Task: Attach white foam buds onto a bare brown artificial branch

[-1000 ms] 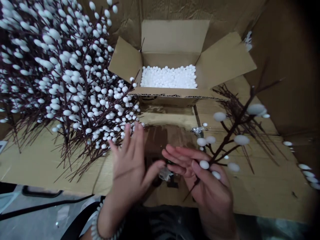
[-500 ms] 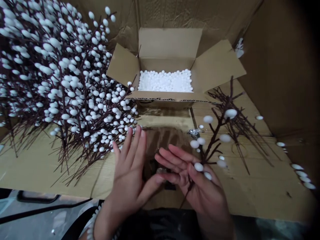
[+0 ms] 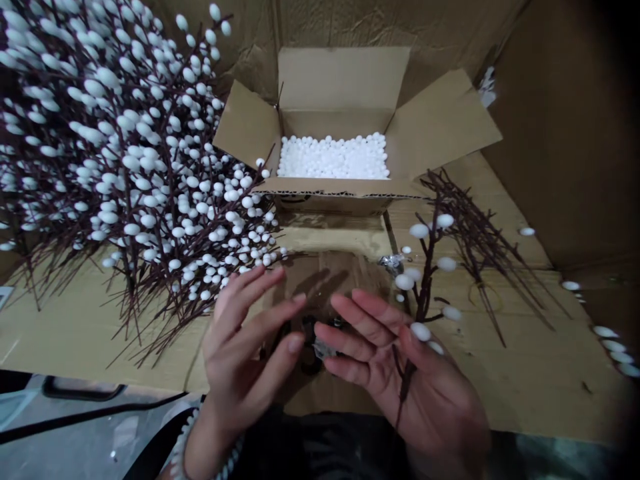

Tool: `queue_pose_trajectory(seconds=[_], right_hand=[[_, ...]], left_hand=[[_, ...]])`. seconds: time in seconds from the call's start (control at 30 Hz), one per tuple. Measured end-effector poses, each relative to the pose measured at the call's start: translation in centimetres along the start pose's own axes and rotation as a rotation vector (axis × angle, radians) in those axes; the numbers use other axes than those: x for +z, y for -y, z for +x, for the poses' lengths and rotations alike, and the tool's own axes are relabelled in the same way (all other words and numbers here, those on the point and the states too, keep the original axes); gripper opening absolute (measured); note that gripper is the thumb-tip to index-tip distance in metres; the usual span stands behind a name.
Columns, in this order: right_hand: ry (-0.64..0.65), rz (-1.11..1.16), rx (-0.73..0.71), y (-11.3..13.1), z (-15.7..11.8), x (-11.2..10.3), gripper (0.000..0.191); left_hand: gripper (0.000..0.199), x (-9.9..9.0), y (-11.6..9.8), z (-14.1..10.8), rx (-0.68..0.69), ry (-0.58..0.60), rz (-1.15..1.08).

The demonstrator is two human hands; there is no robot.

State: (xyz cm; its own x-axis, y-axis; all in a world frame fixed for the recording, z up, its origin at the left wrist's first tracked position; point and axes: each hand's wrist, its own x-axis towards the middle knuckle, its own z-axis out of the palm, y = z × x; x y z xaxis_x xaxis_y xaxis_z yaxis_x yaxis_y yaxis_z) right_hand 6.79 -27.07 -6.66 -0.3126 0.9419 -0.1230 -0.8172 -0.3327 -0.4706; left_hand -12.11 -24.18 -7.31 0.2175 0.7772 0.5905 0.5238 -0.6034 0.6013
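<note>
My right hand [image 3: 400, 360] is palm up, its thumb laid over a dark brown artificial twig [image 3: 424, 293]. White oval berries sit on several of the twig's tips, and a few side tips are bare. The stem's lower end crosses my palm; the other fingers stretch out loosely. My left hand [image 3: 250, 340] holds nothing, fingers apart and slightly bent, to the left of the twig and apart from it. Beyond both hands stands an open cardboard box [image 3: 340, 188] with many loose white berries [image 3: 334, 157] inside.
A large heap of white-berried twigs [image 3: 145, 160] fills the left side. Bare brown twigs [image 3: 480, 233] lie to the right of the box. Loose white berries [image 3: 614, 346] lie along the right edge, by a cardboard wall [image 3: 560, 147]. Crumpled foil [image 3: 391, 263] lies before the box.
My left hand has drawn back a little left and its fingers have bent. My right hand has shifted slightly right with the twig, which now stands more upright.
</note>
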Motion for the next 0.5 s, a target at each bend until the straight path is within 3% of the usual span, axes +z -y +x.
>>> queue_pose_trajectory(seconds=[0.13,0.5], right_hand=[[0.007,0.024,0.024,-0.1,0.0,0.3,0.026],[-0.091,-0.164,-0.049,-0.6,-0.4,0.8,0.021]], left_hand=[[0.021,0.5,-0.6,0.4,0.085,0.026,-0.127],[0.018,1.5,-1.5,0.7,-0.041,-0.043,-0.223]])
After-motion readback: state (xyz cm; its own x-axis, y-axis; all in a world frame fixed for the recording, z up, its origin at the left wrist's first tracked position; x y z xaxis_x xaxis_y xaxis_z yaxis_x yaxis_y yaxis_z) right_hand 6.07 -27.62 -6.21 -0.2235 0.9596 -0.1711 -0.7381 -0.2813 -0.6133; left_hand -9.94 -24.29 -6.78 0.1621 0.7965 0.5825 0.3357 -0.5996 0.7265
